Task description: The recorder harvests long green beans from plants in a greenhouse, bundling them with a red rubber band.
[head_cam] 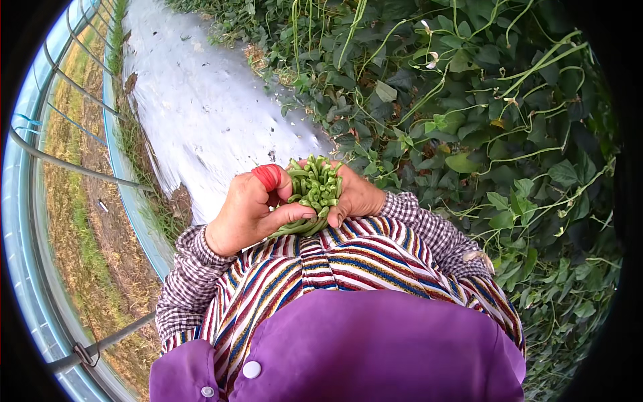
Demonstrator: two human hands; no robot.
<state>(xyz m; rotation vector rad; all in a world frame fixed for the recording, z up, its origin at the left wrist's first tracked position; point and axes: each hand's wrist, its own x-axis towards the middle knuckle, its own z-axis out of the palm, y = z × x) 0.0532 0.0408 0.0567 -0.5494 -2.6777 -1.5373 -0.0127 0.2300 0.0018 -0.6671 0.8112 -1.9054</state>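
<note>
A bundle of long green yard-long beans (314,186) is held between both hands in front of my waist, its cut ends facing up. My left hand (246,211) grips it from the left, thumb across the bean ends; a red band (267,177) is wound around one of its fingers. On the other side my right hand (357,193) wraps the bundle, its fingers partly behind the beans. The lower part of the bundle curves beneath the hands and is partly hidden.
Leafy bean vines (452,130) with hanging pods and pale flowers fill the right side. Silvery-white ground sheeting (201,90) runs ahead on the left. Beyond it stand metal hoops (85,173) and blue-edged clear plastic of a tunnel wall, with grass along its base.
</note>
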